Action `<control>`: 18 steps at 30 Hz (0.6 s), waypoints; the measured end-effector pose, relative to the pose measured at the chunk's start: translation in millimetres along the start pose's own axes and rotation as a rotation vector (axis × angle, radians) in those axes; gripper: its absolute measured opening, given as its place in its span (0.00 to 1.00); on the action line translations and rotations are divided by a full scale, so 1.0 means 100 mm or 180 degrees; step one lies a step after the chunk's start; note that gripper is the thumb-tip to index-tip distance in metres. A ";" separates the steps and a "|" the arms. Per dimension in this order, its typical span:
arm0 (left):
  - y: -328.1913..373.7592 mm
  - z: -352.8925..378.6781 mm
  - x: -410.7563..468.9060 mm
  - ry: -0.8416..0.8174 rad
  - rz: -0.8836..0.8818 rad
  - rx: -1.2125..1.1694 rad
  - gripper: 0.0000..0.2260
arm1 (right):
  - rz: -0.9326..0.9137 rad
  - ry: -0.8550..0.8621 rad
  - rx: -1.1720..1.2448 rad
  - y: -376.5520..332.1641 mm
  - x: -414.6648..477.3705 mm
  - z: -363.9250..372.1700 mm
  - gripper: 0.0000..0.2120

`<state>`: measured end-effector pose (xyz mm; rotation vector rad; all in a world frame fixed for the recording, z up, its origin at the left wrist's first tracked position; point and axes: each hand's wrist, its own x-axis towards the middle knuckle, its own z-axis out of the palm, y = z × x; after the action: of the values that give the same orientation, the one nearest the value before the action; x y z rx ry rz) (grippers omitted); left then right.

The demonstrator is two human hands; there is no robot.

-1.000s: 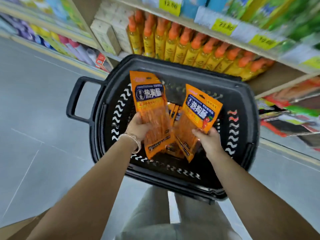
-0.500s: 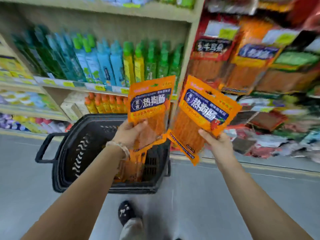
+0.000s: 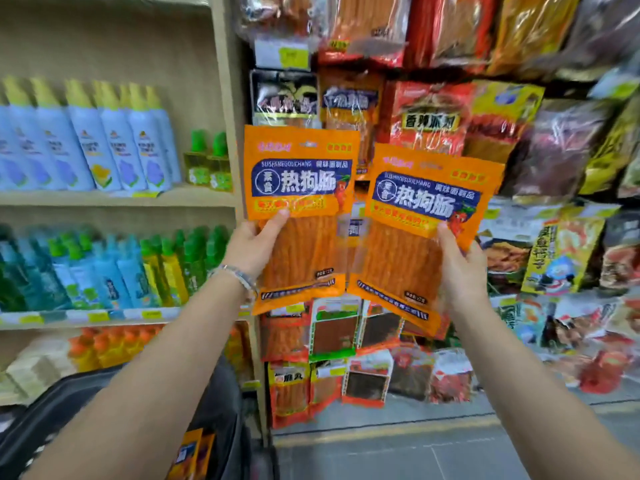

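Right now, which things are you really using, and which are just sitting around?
In use: left hand, left orange packet, right hand, right orange packet.
Just there: blue spray bottles, green bottles, red snack bag on the rack.

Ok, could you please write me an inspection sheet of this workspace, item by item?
Surface: grey floor.
Job's things: left packet and right packet, both orange, held up side by side.
Clutter: black basket low left, orange packs inside.
Grippers: left hand grips the left packet, right hand grips the right packet, thumbs in front.
Cables: nothing seen.
Surroundings: spray bottles on shelves, hanging snack bags.
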<state>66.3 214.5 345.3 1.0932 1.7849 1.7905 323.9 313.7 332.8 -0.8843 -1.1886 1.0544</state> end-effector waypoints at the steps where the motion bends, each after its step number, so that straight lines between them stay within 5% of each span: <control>1: 0.03 0.05 0.08 0.0032 0.0035 -0.0002 0.14 | -0.0083 0.0030 -0.0061 -0.03 0.12 0.00 0.08; 7: 0.09 0.25 0.67 0.0101 0.0357 -0.0281 0.05 | -0.0274 -0.0007 -0.0138 -0.09 0.96 0.20 0.04; 11: 0.12 0.32 1.14 0.0056 0.0273 -0.0467 0.06 | -0.0110 -0.0272 -0.0098 -0.10 1.55 0.55 0.29; 12: 0.13 0.33 1.24 0.0085 0.0219 -0.0568 0.06 | -0.0094 -0.0309 -0.0084 -0.10 1.69 0.65 0.28; 15: 0.17 0.35 1.54 0.0180 0.0168 -0.0633 0.18 | 0.0003 -0.0426 0.0195 -0.13 2.03 0.95 0.09; 18: 0.20 0.39 1.75 0.0209 0.0180 -0.0595 0.22 | -0.0046 -0.0617 0.0240 -0.16 2.28 1.19 0.03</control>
<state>-8.7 367.5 404.4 1.0308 1.5985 2.0025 220.4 527.3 433.3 -0.7261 -1.3047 1.1861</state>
